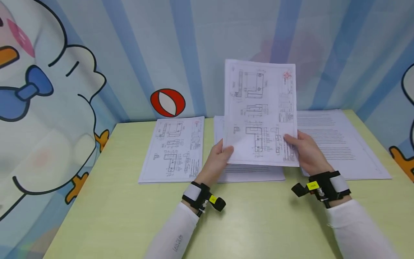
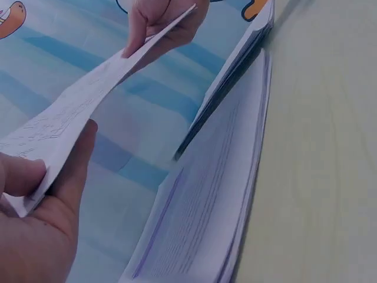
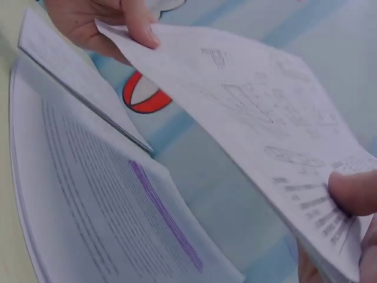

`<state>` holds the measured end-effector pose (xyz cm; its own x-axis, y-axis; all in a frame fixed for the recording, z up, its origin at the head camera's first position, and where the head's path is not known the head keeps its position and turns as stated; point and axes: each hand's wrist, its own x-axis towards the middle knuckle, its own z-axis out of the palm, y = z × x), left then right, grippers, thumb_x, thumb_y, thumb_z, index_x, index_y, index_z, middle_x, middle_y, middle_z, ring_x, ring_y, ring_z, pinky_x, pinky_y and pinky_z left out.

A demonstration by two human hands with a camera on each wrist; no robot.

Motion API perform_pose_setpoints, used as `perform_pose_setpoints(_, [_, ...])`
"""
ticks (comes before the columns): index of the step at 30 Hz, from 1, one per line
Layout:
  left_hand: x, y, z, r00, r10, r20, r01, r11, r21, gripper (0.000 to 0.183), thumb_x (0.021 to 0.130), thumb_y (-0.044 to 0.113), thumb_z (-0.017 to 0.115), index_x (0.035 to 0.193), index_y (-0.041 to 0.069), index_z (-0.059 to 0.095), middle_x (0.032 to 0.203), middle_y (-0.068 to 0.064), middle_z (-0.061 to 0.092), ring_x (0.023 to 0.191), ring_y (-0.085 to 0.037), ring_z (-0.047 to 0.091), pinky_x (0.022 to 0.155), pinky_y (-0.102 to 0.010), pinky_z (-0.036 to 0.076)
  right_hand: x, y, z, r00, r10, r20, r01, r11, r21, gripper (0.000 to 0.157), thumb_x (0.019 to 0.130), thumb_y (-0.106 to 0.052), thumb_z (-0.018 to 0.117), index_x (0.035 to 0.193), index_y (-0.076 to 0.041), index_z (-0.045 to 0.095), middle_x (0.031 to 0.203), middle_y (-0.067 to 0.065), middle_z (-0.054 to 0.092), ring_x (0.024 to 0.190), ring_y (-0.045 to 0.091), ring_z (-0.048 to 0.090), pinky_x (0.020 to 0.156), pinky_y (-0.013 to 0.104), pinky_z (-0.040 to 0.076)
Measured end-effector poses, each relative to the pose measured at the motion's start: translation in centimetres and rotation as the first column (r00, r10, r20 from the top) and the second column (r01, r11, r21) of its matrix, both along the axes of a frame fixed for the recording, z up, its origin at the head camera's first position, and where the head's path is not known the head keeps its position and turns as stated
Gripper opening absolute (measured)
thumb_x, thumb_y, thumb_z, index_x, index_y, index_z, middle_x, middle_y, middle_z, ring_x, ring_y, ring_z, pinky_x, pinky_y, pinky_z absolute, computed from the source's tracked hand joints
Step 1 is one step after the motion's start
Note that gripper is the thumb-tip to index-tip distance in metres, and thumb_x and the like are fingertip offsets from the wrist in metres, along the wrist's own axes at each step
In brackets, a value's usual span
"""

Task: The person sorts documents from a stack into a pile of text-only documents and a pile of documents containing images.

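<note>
Above the tabletop (image 1: 258,223), a held drawing (image 1: 261,117) is raised in both hands, its printed face turned toward the head camera; the number of sheets cannot be told. The left hand (image 1: 217,159) grasps its lower left corner, with the thumb on the printed face and fingers behind; the right hand (image 1: 309,153) grasps the right edge near the lower corner, its thumb likewise in front. In the right wrist view, the paper bows slightly between the two grips. Partly hidden beyond it lies the middle stack (image 1: 252,175), bearing lines of text. To its left rests the left stack (image 1: 173,149), whose top page carries a similar drawing; to its right, the right stack (image 1: 336,144) shows ruled rows of text. Both wrists bear black wristbands (image 1: 328,185). A striped backdrop (image 1: 223,43) with a red-and-white ball motif (image 1: 168,103) hangs behind the tabletop.
</note>
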<state>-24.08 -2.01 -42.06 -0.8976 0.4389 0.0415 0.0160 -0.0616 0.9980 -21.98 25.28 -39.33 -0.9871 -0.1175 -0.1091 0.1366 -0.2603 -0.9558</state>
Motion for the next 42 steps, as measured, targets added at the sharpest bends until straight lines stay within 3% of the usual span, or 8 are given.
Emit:
perform_pose_setpoints(6, [-0.1, -5.0, 0.3, 0.996, 0.088, -0.013, -0.088, 0.993, -0.078, 0.036, 0.099, 0.027, 0.043, 0.135, 0.029, 0.044, 0.131, 0.001, 0.057, 0.122, -0.016, 0.051, 0.107, -0.045, 0.036, -0.1, -5.1, 0.7, 0.998, -0.041, -0.049, 0.049, 0.985, 0.163, 0.052, 0.094, -0.026, 0.053, 0.138, -0.002, 0.04, 0.098, -0.005, 0.069, 0.084, 0.01, 0.069, 0.064, 0.024, 0.057])
perform_pose_setpoints(13, [0.1, -9.6, 1.3, 0.964, 0.266, -0.005, -0.263, 0.951, -0.16, 0.035, 0.095, 0.033, 0.05, 0.129, 0.026, 0.051, 0.114, -0.006, 0.067, 0.096, -0.018, 0.067, 0.076, -0.026, 0.054, -1.2, -9.9, 0.0, 0.993, -0.112, -0.044, 0.12, 0.954, 0.275, 0.047, 0.09, -0.03, 0.059, 0.126, 0.0, 0.054, 0.09, -0.003, 0.069, 0.075, 0.009, 0.07, 0.058, 0.021, 0.056])
perform_pose_setpoints(17, [-0.2, -12.5, 1.8, 0.933, 0.358, -0.047, -0.357, 0.898, -0.256, 0.034, 0.092, 0.029, 0.056, 0.125, 0.019, 0.055, 0.11, -0.01, 0.067, 0.086, -0.017, 0.066, 0.067, -0.023, 0.053, -2.0, -12.5, -0.6, 0.992, -0.123, -0.034, 0.128, 0.944, 0.304, 0.044, 0.086, -0.032, 0.065, 0.119, -0.003, 0.061, 0.096, 0.007, 0.073, 0.076, 0.013, 0.071, 0.059, 0.022, 0.057])
perform_pose_setpoints(22, [-0.6, -16.1, 2.1, 0.895, 0.433, -0.108, -0.437, 0.802, -0.406, 0.036, 0.093, 0.026, 0.056, 0.126, 0.013, 0.055, 0.115, -0.011, 0.062, 0.092, -0.022, 0.06, 0.073, -0.027, 0.048, -2.9, -15.8, -1.1, 0.998, -0.045, -0.048, 0.06, 0.929, 0.366, 0.037, 0.089, -0.026, 0.062, 0.122, -0.009, 0.059, 0.106, 0.016, 0.071, 0.083, 0.021, 0.071, 0.064, 0.029, 0.059])
perform_pose_setpoints(27, [-1.0, -18.9, 1.7, 0.874, 0.46, -0.154, -0.462, 0.691, -0.556, 0.038, 0.094, 0.021, 0.052, 0.128, 0.004, 0.053, 0.12, -0.016, 0.055, 0.104, -0.027, 0.051, 0.084, -0.035, 0.043, -3.9, -18.7, -2.0, 0.996, 0.062, -0.07, -0.024, 0.892, 0.451, 0.04, 0.095, -0.014, 0.05, 0.134, -0.009, 0.048, 0.113, 0.016, 0.067, 0.092, 0.025, 0.068, 0.074, 0.035, 0.058])
perform_pose_setpoints(31, [-1.2, -20.7, 1.3, 0.875, 0.457, -0.164, -0.448, 0.632, -0.632, 0.038, 0.095, 0.017, 0.047, 0.129, 0.0, 0.051, 0.119, -0.019, 0.053, 0.104, -0.03, 0.047, 0.085, -0.038, 0.041, -4.5, -20.4, -2.8, 0.994, 0.097, -0.053, -0.055, 0.849, 0.526, 0.044, 0.093, -0.01, 0.051, 0.137, -0.007, 0.046, 0.112, 0.015, 0.068, 0.087, 0.018, 0.066, 0.067, 0.027, 0.051])
perform_pose_setpoints(36, [-1.2, -22.4, 0.4, 0.867, 0.488, -0.098, -0.413, 0.595, -0.689, 0.042, 0.096, 0.018, 0.046, 0.133, -0.001, 0.048, 0.122, -0.02, 0.051, 0.106, -0.031, 0.046, 0.09, -0.043, 0.041, -5.0, -22.0, -3.9, 0.992, 0.114, -0.057, -0.056, 0.789, 0.611, 0.053, 0.088, -0.01, 0.058, 0.138, -0.004, 0.044, 0.096, 0.017, 0.071, 0.056, 0.012, 0.05, 0.046, 0.022, 0.035])
perform_pose_setpoints(42, [-1.5, -23.3, -1.0, 0.849, 0.525, -0.059, -0.402, 0.571, -0.716, 0.044, 0.096, 0.019, 0.049, 0.134, -0.002, 0.047, 0.125, -0.022, 0.052, 0.105, -0.032, 0.048, 0.09, -0.045, 0.043, -5.0, -23.3, -4.8, 0.987, 0.137, -0.083, -0.039, 0.708, 0.705, 0.051, 0.086, -0.009, 0.061, 0.135, -0.003, 0.048, 0.08, 0.014, 0.071, 0.046, 0.01, 0.052, 0.041, 0.02, 0.037])
